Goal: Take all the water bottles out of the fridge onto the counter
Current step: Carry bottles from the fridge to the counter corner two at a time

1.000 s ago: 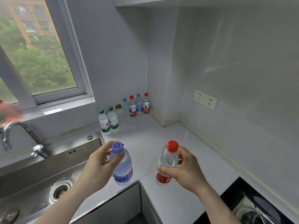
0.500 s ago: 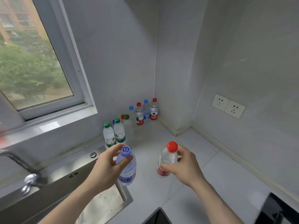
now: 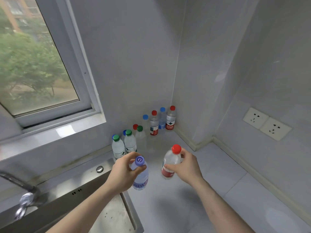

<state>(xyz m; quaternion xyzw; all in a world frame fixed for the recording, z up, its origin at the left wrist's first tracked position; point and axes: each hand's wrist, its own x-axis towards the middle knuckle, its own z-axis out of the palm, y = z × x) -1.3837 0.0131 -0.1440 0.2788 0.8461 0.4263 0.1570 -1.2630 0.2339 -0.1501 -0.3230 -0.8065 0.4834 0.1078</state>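
Left hand [image 3: 123, 172] grips purple-capped bottle [image 3: 140, 175], right hand [image 3: 186, 165] grips red-capped bottle [image 3: 170, 165], both mid-frame above counter [image 3: 218, 190]; row of bottles [image 3: 146, 128] behind, by wall.

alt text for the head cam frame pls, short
Left hand grips a clear plastic bottle with a purple cap, right hand grips a clear red-capped, red-labelled bottle, both over a white counter. A cluster of capped bottles stands by the wall, beside a steel sink.
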